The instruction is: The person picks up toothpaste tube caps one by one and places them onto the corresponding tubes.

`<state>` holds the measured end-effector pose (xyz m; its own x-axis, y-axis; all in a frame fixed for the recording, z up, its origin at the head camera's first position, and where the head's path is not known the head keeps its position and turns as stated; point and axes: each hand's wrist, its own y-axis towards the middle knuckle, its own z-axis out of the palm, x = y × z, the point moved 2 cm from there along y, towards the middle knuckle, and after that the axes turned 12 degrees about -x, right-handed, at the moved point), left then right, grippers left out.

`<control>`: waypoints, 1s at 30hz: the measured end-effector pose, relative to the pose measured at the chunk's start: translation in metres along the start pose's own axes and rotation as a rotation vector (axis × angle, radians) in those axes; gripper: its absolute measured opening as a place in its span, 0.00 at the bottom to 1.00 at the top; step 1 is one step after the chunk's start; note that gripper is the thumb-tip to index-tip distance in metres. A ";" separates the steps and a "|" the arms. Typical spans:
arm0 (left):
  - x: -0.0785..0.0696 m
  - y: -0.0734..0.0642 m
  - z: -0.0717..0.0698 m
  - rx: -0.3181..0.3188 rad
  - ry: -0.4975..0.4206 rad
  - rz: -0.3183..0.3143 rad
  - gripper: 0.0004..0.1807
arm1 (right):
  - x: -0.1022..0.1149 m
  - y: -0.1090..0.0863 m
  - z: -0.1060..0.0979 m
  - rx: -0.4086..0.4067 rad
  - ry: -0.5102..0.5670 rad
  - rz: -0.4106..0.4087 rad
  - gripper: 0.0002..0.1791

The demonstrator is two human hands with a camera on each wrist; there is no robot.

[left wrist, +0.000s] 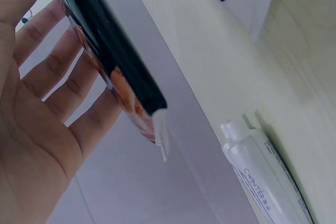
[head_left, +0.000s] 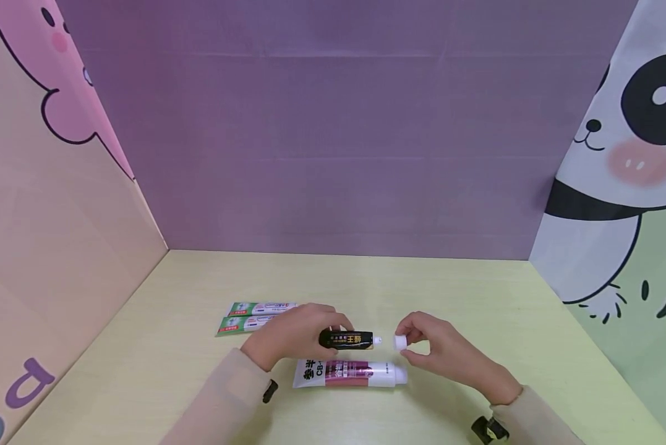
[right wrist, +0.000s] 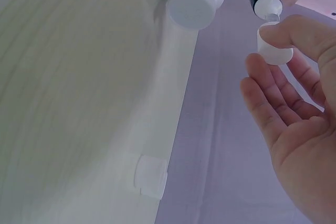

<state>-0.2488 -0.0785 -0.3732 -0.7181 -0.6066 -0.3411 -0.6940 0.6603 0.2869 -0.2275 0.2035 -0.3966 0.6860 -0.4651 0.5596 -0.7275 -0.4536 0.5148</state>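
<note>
My left hand (head_left: 302, 334) holds a small black toothpaste tube (head_left: 349, 340) with gold lettering, level above the table. Its bare white nozzle points right. Between thumb and fingertips, my right hand (head_left: 446, 349) pinches a white cap (head_left: 401, 342), a short gap from the nozzle in the head view. In the right wrist view the cap (right wrist: 275, 53) lines up with the nozzle. Below the hands lies a larger white and pink toothpaste tube (head_left: 360, 374), its white cap (right wrist: 194, 6) on.
Two green and white toothpaste tubes (head_left: 249, 321) lie side by side behind my left hand, which partly covers them. A small white cylindrical piece (right wrist: 151, 177) sits on the table in the right wrist view. A purple panel (head_left: 344, 154) stands at the back, with printed side panels.
</note>
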 end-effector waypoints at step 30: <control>-0.006 0.008 0.008 0.014 -0.022 0.009 0.20 | 0.005 0.007 0.010 -0.002 0.062 -0.054 0.17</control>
<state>-0.2494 -0.0657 -0.3755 -0.7226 -0.5909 -0.3586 -0.6869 0.6717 0.2773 -0.2289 0.1907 -0.3966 0.7222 -0.3919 0.5700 -0.6894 -0.4751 0.5468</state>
